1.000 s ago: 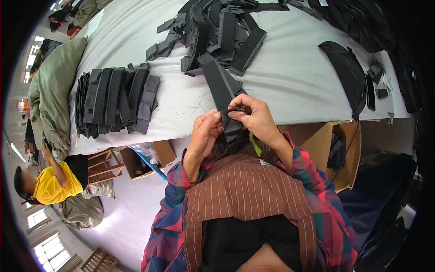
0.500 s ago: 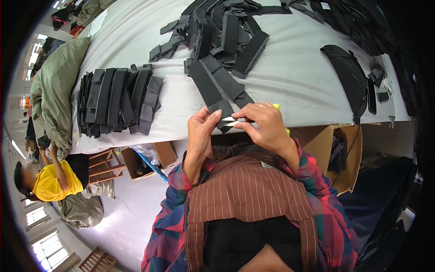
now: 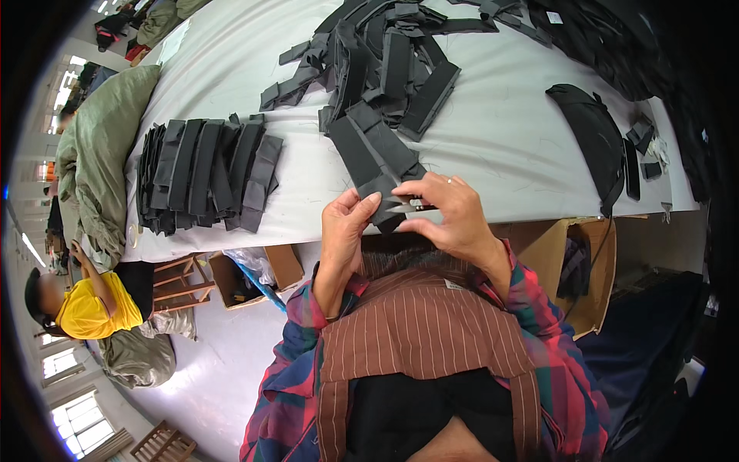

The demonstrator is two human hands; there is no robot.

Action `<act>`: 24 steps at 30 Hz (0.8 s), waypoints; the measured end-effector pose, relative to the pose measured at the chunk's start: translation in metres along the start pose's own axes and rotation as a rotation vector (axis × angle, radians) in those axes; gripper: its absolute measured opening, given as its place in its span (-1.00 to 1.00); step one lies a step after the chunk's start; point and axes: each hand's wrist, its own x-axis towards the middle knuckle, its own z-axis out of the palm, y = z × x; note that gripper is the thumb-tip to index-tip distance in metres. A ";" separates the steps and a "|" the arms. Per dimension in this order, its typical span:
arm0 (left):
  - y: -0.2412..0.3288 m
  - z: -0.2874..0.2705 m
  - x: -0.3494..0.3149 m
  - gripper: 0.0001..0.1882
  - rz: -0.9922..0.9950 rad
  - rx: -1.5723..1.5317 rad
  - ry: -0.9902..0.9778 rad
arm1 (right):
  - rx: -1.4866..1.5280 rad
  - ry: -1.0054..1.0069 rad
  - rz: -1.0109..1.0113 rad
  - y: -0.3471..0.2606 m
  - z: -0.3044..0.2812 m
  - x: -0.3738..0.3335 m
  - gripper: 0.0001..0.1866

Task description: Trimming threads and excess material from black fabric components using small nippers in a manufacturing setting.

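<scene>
Between thumb and fingers, my left hand pinches the near end of a dark grey fabric strip, close to the table's front edge. My right hand holds a small pair of thread snips, whose blades are spread and point at the strip's end. A second strip lies alongside the held one. Beyond them is a tangled heap of dark strips, and to the left stands a row of stacked dark strips.
On the white-covered table, a curved black fabric piece lies at the right beside a dark flat object. Cardboard boxes stand below the edge. A green bundle is at far left, near a person in yellow.
The snips' blades have gone from nearly together to spread apart, and my right thumb and fingers have parted. Both hands stay at the strip's end.
</scene>
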 end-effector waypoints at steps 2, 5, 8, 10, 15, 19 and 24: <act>0.001 0.000 -0.001 -0.79 0.006 -0.013 -0.003 | -0.056 -0.040 -0.063 0.001 0.003 -0.002 -0.75; 0.019 0.017 -0.014 -0.81 -0.056 -0.022 -0.012 | -0.120 -0.049 -0.151 0.005 0.005 -0.002 -0.66; 0.048 0.025 -0.027 -0.77 0.141 0.534 -0.064 | 0.123 -0.017 -0.150 -0.006 -0.015 0.007 -0.72; 0.062 0.023 -0.033 -0.73 0.228 0.669 -0.064 | 0.176 -0.008 -0.071 -0.011 -0.021 0.013 -0.76; 0.015 0.013 0.011 -0.78 0.238 0.510 -0.165 | 0.505 -0.010 0.242 0.008 0.013 0.020 -0.90; -0.038 -0.009 0.019 -0.84 0.167 0.559 -0.073 | 0.474 0.156 0.490 0.055 0.028 -0.011 -0.90; -0.036 -0.020 0.008 -0.81 0.319 0.584 -0.044 | 0.378 0.125 0.535 0.071 0.009 -0.018 -0.85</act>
